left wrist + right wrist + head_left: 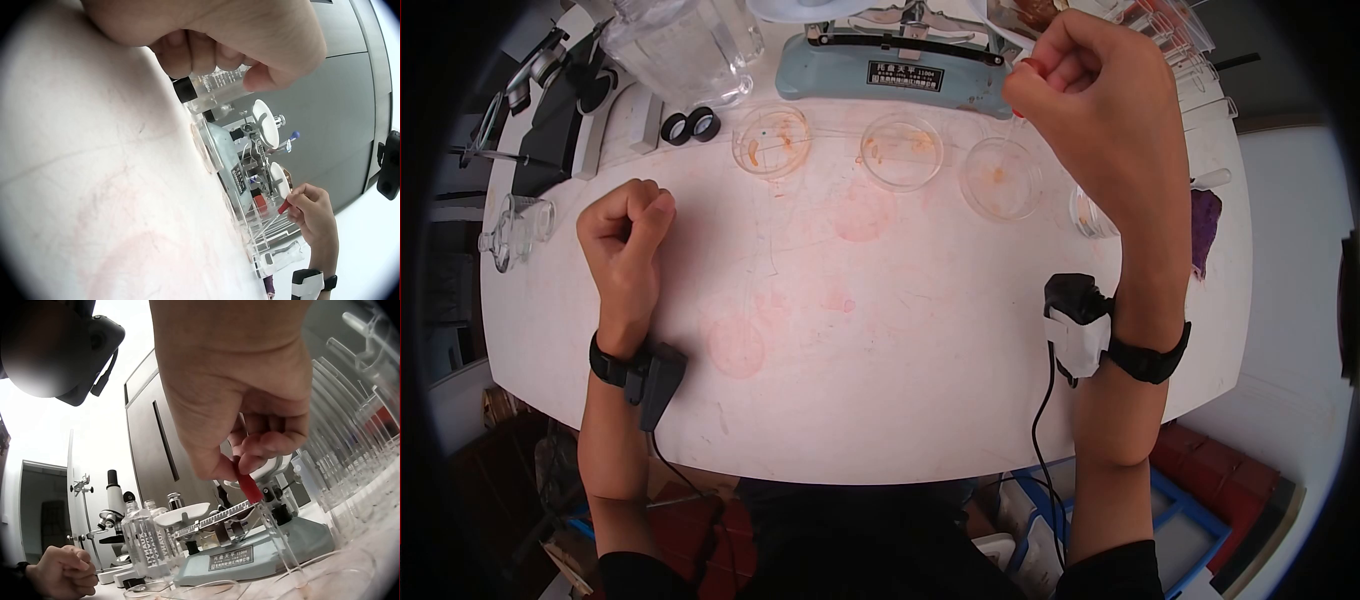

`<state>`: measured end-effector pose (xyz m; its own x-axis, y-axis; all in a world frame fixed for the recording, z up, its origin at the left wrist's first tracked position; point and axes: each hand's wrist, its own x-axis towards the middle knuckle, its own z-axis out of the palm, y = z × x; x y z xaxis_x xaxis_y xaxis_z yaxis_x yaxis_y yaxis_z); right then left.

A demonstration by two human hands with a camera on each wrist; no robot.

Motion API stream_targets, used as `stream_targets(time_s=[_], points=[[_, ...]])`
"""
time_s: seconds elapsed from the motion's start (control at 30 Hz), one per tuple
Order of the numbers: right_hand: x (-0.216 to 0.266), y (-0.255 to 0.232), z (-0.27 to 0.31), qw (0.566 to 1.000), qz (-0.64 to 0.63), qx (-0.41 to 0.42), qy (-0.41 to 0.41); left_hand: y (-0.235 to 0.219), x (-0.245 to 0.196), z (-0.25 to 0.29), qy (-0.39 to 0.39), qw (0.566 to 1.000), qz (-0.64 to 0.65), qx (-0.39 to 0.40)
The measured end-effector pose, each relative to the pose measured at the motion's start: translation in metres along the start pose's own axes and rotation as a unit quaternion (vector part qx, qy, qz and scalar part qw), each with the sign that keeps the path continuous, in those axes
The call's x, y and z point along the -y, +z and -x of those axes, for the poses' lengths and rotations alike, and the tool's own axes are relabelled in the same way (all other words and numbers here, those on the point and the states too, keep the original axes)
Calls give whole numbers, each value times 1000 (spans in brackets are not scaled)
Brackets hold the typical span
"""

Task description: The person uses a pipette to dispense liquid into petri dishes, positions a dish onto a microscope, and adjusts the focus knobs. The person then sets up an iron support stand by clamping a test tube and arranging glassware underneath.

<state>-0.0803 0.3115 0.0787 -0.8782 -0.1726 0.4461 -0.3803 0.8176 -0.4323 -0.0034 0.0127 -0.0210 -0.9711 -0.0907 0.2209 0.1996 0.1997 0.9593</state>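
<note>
Dropper [254, 494]: red bulb, slender clear tube, slanting down before right end of scale [830, 75]. Right hand [1102, 110] pinches bulb; left hand [624, 240] fisted, nearer than scale, to its left. In front of scale: left dish [772, 178], middle dish [893, 172], scattered orange bits; right dish [1000, 205], orange patch. Bottle [139, 544] left of scale, clear.

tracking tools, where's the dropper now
In the right wrist view, the dropper is right of centre, pinched by the right hand, in front of the balance.
</note>
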Motion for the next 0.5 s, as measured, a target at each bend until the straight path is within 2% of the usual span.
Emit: stream_targets(time_s=[0.37, 0.43, 0.5], points=[[-5, 0, -1, 1000, 3, 8, 10, -1, 1, 0, -4, 1000, 7, 1], [-26, 4, -4, 997, -23, 69, -2, -1, 0, 0, -3, 1000, 6, 4], [-26, 4, -4, 997, -21, 71, -4, -1, 1, 0, -2, 1000, 4, 4]])
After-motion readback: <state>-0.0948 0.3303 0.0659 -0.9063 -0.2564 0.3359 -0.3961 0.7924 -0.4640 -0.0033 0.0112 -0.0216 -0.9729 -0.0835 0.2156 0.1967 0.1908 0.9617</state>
